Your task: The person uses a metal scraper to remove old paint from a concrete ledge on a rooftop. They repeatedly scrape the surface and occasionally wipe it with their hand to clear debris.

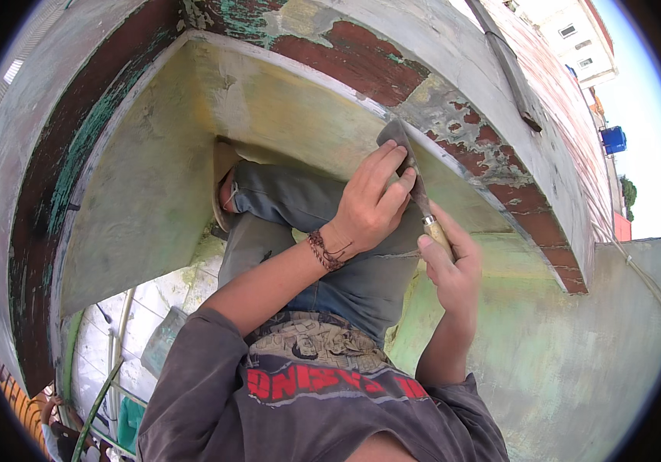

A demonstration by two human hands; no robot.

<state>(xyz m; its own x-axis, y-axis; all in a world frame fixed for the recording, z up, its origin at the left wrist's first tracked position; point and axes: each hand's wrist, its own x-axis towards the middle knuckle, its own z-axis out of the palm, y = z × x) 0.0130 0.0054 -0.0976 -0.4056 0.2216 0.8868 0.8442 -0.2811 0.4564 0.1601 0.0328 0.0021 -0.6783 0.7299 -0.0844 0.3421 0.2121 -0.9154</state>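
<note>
My right hand point(451, 265) grips the wooden handle of a scraper point(420, 190), a flat grey metal blade widening toward its tip. The fingers of my left hand point(374, 199) lie spread against the blade, and my left thumb is hidden. The blade's wide end reaches the inner white edge of a concrete ledge point(382, 63); whether it touches cannot be told. The ledge's face carries worn dark red paint, turquoise traces and bare grey patches. Below it stands a yellowish-green stained wall point(301, 110).
My legs point(284, 190) are bent beneath my arms, inside the corner. A loose wooden strip point(506, 69) lies on the outer ledge. Cables point(645, 283) run along the right. Below left, a ladder-like green frame point(99, 381) rises above white tiles, near another person point(56, 427).
</note>
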